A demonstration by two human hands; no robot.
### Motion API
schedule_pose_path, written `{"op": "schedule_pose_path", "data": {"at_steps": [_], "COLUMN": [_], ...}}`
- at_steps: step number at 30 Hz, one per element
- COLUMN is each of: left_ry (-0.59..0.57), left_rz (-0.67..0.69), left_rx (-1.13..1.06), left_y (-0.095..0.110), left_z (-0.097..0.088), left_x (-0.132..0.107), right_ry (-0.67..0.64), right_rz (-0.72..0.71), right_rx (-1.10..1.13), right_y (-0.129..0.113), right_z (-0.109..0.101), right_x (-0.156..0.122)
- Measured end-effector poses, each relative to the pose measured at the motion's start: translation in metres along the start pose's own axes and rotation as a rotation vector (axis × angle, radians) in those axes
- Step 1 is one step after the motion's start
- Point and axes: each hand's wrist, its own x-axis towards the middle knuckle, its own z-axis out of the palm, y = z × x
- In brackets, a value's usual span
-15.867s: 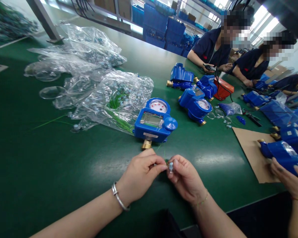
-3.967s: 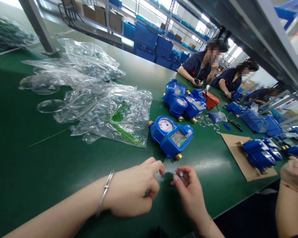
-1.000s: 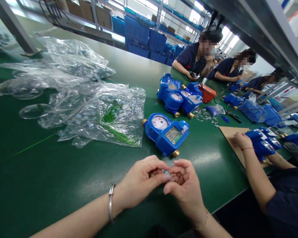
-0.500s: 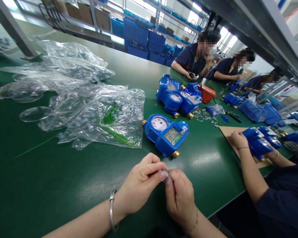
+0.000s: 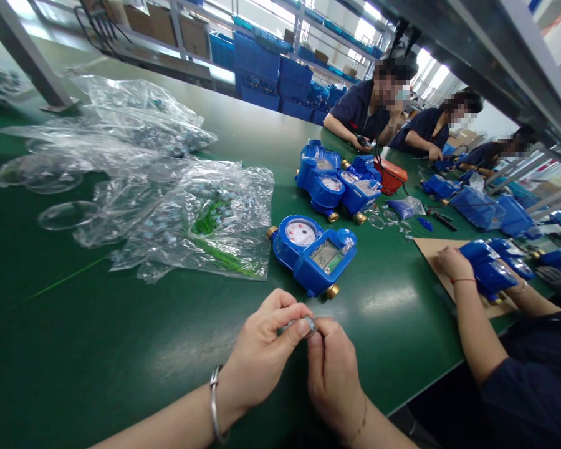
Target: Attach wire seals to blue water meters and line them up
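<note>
My left hand (image 5: 265, 349) pinches a small clear, bluish plastic seal (image 5: 310, 325) between thumb and forefinger. Fingertips of my right hand (image 5: 333, 374) close on the same seal from the other side, and both hands hide much of it. Just beyond them, a blue water meter (image 5: 309, 254) lies on the green table, with a round dial, a small display and brass ends. A short bit of green wire (image 5: 303, 298) shows between the meter's lower edge and my fingers.
Left of the meter lies a clear plastic bag (image 5: 243, 231) of green wires and small seals, with more bags behind. Several blue meters (image 5: 325, 181) and a red box (image 5: 390, 176) stand further back. At right, a co-worker's arm (image 5: 477, 330) reaches over cardboard (image 5: 432, 255).
My hands have shifted very slightly left, still together on the seal, with the right fingers turned a little. The nearby meter and bags stay put.
</note>
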Motion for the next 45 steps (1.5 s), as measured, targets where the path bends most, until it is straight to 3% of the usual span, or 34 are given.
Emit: {"op": "schedule_pose_path", "data": {"at_steps": [2, 5, 6, 8, 10, 12, 14, 18, 20, 22, 25, 29, 31, 35, 38, 43, 45], "left_ry": [-0.016, -0.027, -0.015, 0.016, 0.039, 0.039, 0.032, 0.024, 0.034, 0.089, 0.152, -0.060, -0.153, -0.180, -0.163, -0.119, -0.126], "left_rz": [-0.006, 0.005, 0.010, 0.006, -0.004, -0.003, 0.006, 0.040, 0.050, 0.054, 0.033, -0.065, -0.098, -0.133, -0.154, -0.135, -0.130], "left_rx": [-0.010, -0.032, -0.037, -0.045, -0.050, -0.045, -0.040, -0.039, -0.031, -0.004, 0.156, 0.492, 0.547, 0.479, 0.402, 0.376, 0.380], "left_y": [0.000, -0.002, -0.002, -0.003, -0.004, -0.004, -0.005, -0.009, -0.012, -0.014, -0.013, -0.010, -0.011, -0.013, -0.014, -0.015, -0.014], "left_z": [0.000, 0.000, 0.000, 0.000, 0.000, 0.001, 0.002, 0.004, 0.003, 0.002, -0.002, -0.006, -0.005, -0.001, 0.003, 0.007, 0.005], "left_x": [-0.001, -0.001, -0.001, 0.000, 0.000, 0.000, 0.000, 0.001, 0.001, 0.001, 0.002, 0.005, 0.006, 0.007, 0.005, 0.002, 0.003], "right_ry": [-0.040, -0.268, -0.312, -0.249, -0.064, 0.032, 0.003, -0.331, -0.385, -0.290, -0.134, -0.128, -0.123, -0.111, -0.141, -0.338, -0.334], "right_rz": [0.085, 0.437, 0.494, 0.423, 0.202, 0.062, 0.127, 0.462, 0.513, 0.431, 0.124, -0.273, -0.381, -0.427, -0.292, 0.397, 0.431], "right_rx": [0.129, 0.598, 0.677, 0.561, 0.254, 0.064, 0.165, 0.627, 0.726, 0.601, 0.058, -0.468, -0.596, -0.659, -0.506, 0.197, 0.219], "right_y": [-0.001, -0.006, -0.007, -0.008, -0.006, -0.002, 0.001, 0.003, 0.002, 0.003, 0.006, 0.012, 0.015, 0.018, 0.014, 0.007, 0.009], "right_z": [0.000, 0.001, 0.001, 0.003, 0.003, 0.003, 0.002, 0.002, 0.002, 0.002, -0.002, -0.004, -0.002, 0.002, 0.004, 0.006, 0.002], "right_x": [0.002, 0.008, 0.009, 0.008, 0.005, 0.002, 0.003, 0.014, 0.017, 0.018, 0.013, 0.006, 0.004, 0.002, 0.004, 0.009, 0.011]}}
